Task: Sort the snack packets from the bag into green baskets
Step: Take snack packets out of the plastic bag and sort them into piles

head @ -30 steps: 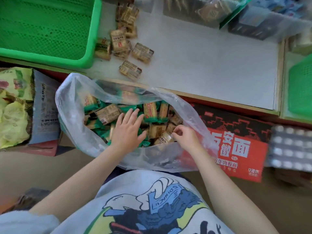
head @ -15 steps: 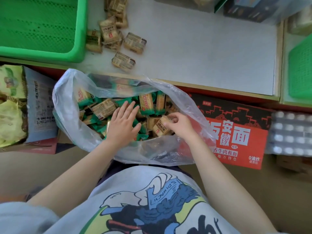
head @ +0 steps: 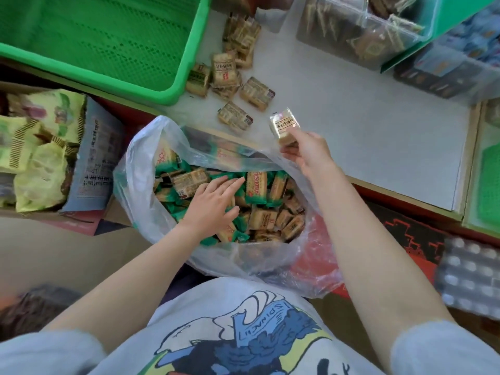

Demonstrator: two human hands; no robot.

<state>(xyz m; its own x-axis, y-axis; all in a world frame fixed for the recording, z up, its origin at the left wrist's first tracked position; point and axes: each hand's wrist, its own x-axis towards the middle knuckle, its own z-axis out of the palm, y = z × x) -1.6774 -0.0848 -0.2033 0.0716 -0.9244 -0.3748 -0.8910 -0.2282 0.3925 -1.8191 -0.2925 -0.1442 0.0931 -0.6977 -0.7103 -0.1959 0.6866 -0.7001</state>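
A clear plastic bag [head: 140, 169] stands open below the shelf edge, full of several brown and green snack packets [head: 258, 188]. My left hand [head: 211, 205] lies flat on the packets inside it, fingers straight. My right hand [head: 308, 152] is lifted above the bag's far rim and pinches a brown snack packet [head: 285, 125]. Several brown packets [head: 235, 117] lie loose on the white shelf [head: 365, 136] beside the big green basket [head: 108, 39] at upper left. That basket shows nothing inside.
A carton of yellow-green packs [head: 40, 147] sits left of the bag. A red printed box [head: 405, 234] and a wrapped pack of cans [head: 470, 280] lie to the right. Clear bins of snacks [head: 359, 31] stand at the back, another green basket [head: 489, 185] at far right.
My right hand has come up out of the bag with one brown packet and moved out over the shelf edge. My left hand stays on the packets in the bag.
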